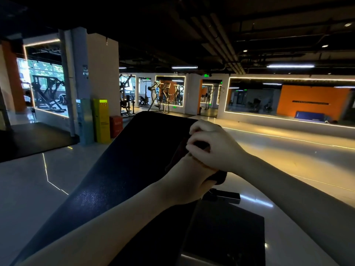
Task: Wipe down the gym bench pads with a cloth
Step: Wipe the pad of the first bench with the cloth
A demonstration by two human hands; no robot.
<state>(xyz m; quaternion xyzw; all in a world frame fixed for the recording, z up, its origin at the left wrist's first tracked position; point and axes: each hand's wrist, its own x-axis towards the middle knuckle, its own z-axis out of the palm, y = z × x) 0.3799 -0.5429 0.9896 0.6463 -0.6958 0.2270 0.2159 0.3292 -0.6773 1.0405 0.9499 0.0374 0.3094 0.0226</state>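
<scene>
Forearms converge over bench pad (123, 162); left hand (185, 182), right hand (217, 150) fingers (196, 129) curled, apparently gripping cloth (218, 178).

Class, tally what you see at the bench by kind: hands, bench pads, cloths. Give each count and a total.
Hands: 2, the left hand and the right hand
Bench pads: 2, the back pad and the seat pad
cloth: 1
Total: 5
</scene>
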